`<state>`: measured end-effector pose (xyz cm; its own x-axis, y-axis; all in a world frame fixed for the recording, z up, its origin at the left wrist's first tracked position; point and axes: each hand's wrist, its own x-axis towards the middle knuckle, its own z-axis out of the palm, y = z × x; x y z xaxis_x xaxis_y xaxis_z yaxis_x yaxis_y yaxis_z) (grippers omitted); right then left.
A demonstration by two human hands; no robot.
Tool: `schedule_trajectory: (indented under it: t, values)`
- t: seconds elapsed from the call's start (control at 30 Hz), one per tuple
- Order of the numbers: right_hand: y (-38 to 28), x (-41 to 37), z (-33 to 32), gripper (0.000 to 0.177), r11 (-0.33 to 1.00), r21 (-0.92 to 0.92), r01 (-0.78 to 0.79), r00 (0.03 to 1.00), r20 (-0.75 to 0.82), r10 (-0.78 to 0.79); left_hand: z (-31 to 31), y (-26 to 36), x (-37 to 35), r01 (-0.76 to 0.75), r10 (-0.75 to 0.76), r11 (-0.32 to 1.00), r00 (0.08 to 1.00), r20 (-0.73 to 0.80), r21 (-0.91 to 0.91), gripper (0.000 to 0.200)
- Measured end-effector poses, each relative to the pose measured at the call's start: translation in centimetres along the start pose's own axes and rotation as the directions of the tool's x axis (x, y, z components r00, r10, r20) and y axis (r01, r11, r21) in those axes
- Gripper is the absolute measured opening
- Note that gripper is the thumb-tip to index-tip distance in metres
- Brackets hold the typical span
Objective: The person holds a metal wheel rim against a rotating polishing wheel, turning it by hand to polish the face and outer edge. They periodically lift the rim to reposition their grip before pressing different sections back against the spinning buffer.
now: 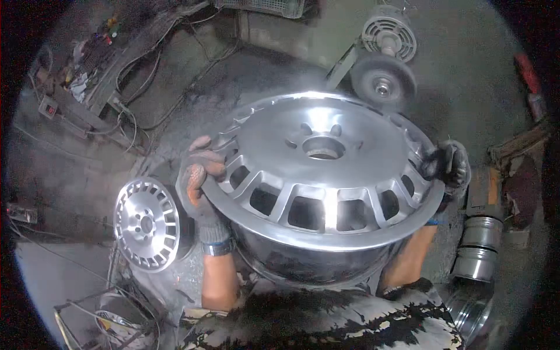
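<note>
A large silver alloy wheel rim (268, 137) lies tilted in front of my body, its slotted face turned up and a round hole in its centre. My left hand (204, 181), in a grey work glove with orange on its fingers, grips the rim's left edge. On the opposite edge, my right hand (454, 169) in a dark, dirty glove is wrapped around the rim; part of it is hidden below. Just beyond the rim's far edge is a round buffing wheel (383, 81), blurred as if spinning.
An electric motor (389, 38) sits behind the buffing wheel. A second alloy rim (146, 224) stands at the left. Shiny metal cylinders (478, 248) are stacked at the right. Cables (140, 87) and a red switch box (48, 107) run along the left; a crate (268, 7) is at the top.
</note>
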<state>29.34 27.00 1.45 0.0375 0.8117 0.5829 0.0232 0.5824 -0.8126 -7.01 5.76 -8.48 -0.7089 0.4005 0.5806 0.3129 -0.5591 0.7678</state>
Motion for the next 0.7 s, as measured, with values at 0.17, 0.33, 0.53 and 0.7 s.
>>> schedule_trajectory:
  t: [0.17, 0.33, 0.53, 0.7]
  values:
    - [-3.9, -3.3, -0.5, 0.049, 0.998, -0.059, 0.006, 0.999, -0.041, -0.008, -1.3, -2.8, 0.3, 0.004, 0.0, 0.994, 0.999, 0.039, -0.106, 0.037]
    - [-6.4, -3.3, 1.8, 0.056, 0.98, -0.187, 0.066, 0.997, -0.031, -0.073, -1.2, -2.7, -0.1, 0.064, -0.063, 0.995, 0.998, 0.013, -0.076, 0.042]
    - [-5.5, -2.1, 3.6, 0.047, 0.991, -0.123, 0.053, 0.998, 0.028, -0.05, -0.4, 1.1, -1.2, 0.115, -0.112, 0.992, 0.991, -0.074, 0.042, 0.046]
    - [-3.5, -0.9, 4.2, 0.053, 0.997, -0.081, -0.009, 1.0, 0.026, 0.011, 0.5, 3.6, -1.1, 0.007, 0.003, 0.936, 1.0, -0.027, 0.351, 0.048]
